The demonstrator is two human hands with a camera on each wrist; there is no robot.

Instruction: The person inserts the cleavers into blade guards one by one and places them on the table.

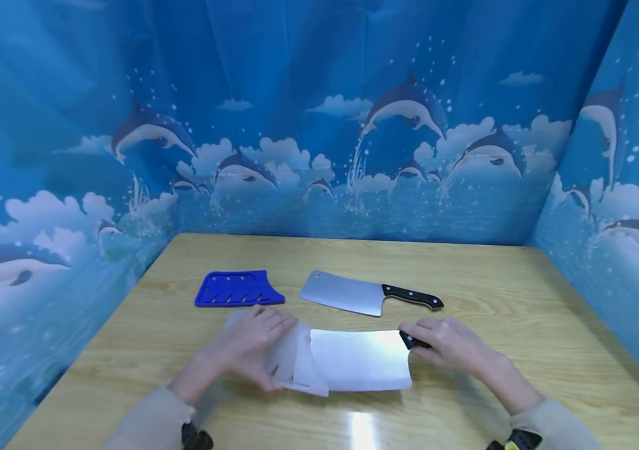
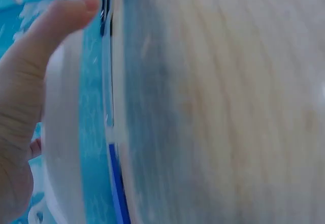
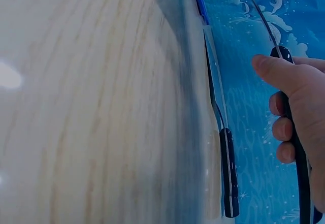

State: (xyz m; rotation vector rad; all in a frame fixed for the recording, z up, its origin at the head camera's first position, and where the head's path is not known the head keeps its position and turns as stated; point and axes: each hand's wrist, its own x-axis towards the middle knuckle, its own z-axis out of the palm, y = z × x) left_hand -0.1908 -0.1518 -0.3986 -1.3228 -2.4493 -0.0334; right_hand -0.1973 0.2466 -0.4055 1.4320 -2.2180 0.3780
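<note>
My right hand [image 1: 451,344] grips the black handle [image 3: 300,168] of a cleaver [image 1: 361,359], its wide blade pointing left over the table. The blade's far end overlaps a translucent white blade sheath [image 1: 301,362], which covers that end. My left hand [image 1: 252,340] holds this sheath across its width, fingers on the upper edge and thumb [image 2: 66,18] at the lower one. Much of the sheath is hidden under that hand in the head view. Sheath and cleaver are lifted above the tabletop in both wrist views.
Behind the hands, a second cleaver [image 1: 347,294] lies flat, black handle to the right. Left of it is a blue slotted blade sheath [image 1: 237,292]. The wooden table [image 1: 510,281] ends at a blue dolphin-print curtain [image 1: 319,125] at the back and sides.
</note>
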